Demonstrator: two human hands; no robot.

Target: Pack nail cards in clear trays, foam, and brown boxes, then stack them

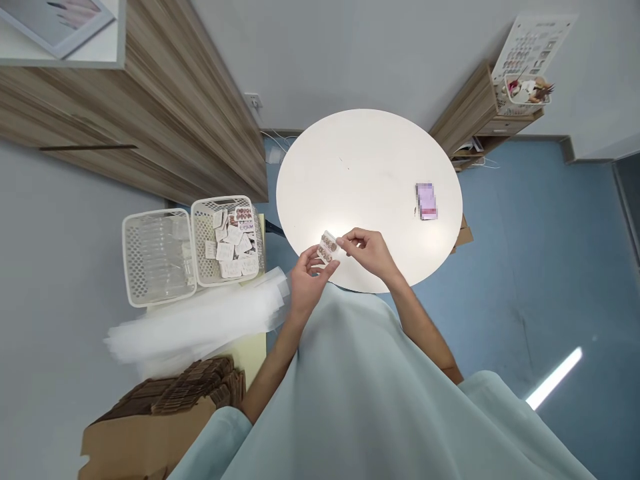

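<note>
My left hand [309, 280] is closed around the lower left side of a small white card of press-on nails [327, 247], its thumb along the lower edge. Two rows of brownish, patterned nails show on the card's face. At the card's right edge, the thumb and forefinger of my right hand [367, 250] pinch together. Whether they grip the card itself or something tiny on it is hard to make out. Both hands are above the near edge of the white oval table [370, 153].
A blurred pink-purple object [427, 201] lies on the table's right side. To the left stand a basket of nail cards [194, 220] and a basket of clear plastic pieces [126, 257]. Below them are white plastic sheets [200, 323] and stacked brown cardboard [150, 433]. Wooden cabinets [200, 113] stand at the back left.
</note>
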